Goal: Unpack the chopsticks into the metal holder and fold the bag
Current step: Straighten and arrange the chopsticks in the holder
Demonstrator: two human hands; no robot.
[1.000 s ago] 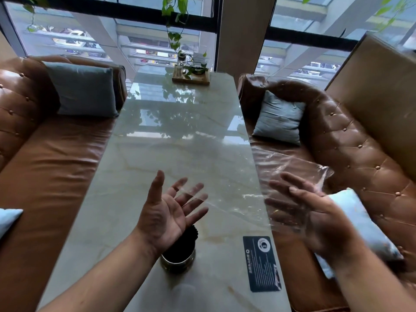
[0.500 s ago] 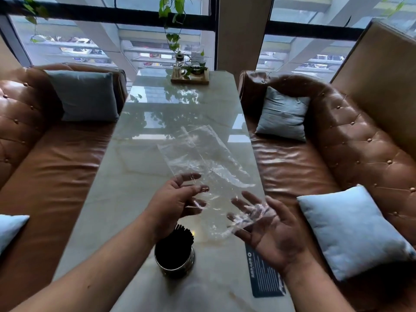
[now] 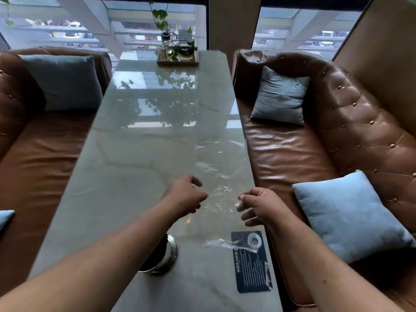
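- Bag of clear plastic (image 3: 221, 176), held up in the air between both hands half a second ago, now lies flat on the glossy pale marble table (image 3: 135, 176), running lengthwise along its right edge.
- Both palms faced up or inward before; now knuckles are up and both hands are low at the bag's near half.
- Right hand (image 3: 258, 206): thumb and forefinger pressed together, pinching the bag's right edge near the table's right edge.
- Left hand (image 3: 186, 194): fingers curled over the bag's left edge; cannot tell if they grip the film.
- Round metal holder (image 3: 167, 255) stands near the table's near edge, black chopsticks (image 3: 157, 253) already inside, partly hidden under the left forearm.
- Bag's near end overlaps the top of a dark printed card (image 3: 251, 266) lying flat at the near right edge.
- Open tabletop stretches left of the bag and beyond its far end.
- Wooden tray with a potted vine (image 3: 177, 61) sits at the far edge, well apart from the bag.
- Brown tufted leather sofas flank the table, left (image 3: 45, 165) and right (image 3: 292, 154); the right one lies just beside the bag's edge.
- Light blue cushion (image 3: 346, 212) sits near the right forearm; grey-blue cushions (image 3: 279, 95) are farther back on both sofas.
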